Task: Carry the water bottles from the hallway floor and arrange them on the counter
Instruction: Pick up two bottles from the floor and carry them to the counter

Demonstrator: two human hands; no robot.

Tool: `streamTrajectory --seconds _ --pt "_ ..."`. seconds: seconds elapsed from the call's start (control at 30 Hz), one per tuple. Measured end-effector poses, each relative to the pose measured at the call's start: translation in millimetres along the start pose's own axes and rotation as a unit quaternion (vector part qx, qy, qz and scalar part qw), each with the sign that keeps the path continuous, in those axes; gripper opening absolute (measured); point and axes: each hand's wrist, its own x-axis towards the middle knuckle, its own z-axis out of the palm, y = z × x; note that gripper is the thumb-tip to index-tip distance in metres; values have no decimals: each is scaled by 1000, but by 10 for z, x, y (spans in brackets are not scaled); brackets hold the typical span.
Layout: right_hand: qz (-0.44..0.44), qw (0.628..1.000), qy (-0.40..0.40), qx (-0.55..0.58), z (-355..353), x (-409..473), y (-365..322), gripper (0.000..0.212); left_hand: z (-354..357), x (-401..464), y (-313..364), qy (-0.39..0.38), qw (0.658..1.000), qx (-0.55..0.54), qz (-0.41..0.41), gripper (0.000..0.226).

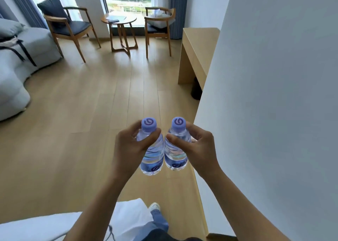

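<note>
Two water bottles are held upright side by side in the air above the wooden floor [87, 113], one in each of the hands. The left hand [128, 149] has its fingers and thumb curled round the shoulder of the left bottle [152, 156], just below its lilac cap. The right hand [197, 145] grips the right bottle [175, 155] the same way, thumb across the front. The bottles stand just beside each other, their bodies nearly touching, both clear with a blue label near the base. A white wall [274, 94] rises close on the right. Beyond its corner stands a light wooden bench [199, 45], well apart from the bottles, with a dark bin [196, 89] under it. Farther off, by the window, a small round table [118, 19] sits between two wooden armchairs, and a grey sofa [22, 58] lies along the left. At the bottom edge a shoe [154, 207] and a blue trouser leg show on the floor.
</note>
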Motion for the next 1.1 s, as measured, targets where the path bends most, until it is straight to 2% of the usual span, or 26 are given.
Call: streamTrajectory --seconds 0.13,0.33,0.57,0.83,1.1 --pt "-4 1000 10 0 200 846 33 33 -28 890 -270 -19 1000 -13 1 27" --pt "1 1000 30 2 338 1960 182 31 110 2096 -620 -41 999 -23 -10 23" --pt "0 998 69 -3 235 3518 526 30 692 3659 -1030 -71 997 -26 -12 12" --pt "-15 995 95 -7 -91 5364 690 35 1355 5438 -1237 -80 996 -17 27 14" --pt "-6 990 138 -37 -251 6628 941 31 1875 6774 -1520 -115 992 -15 43 14"
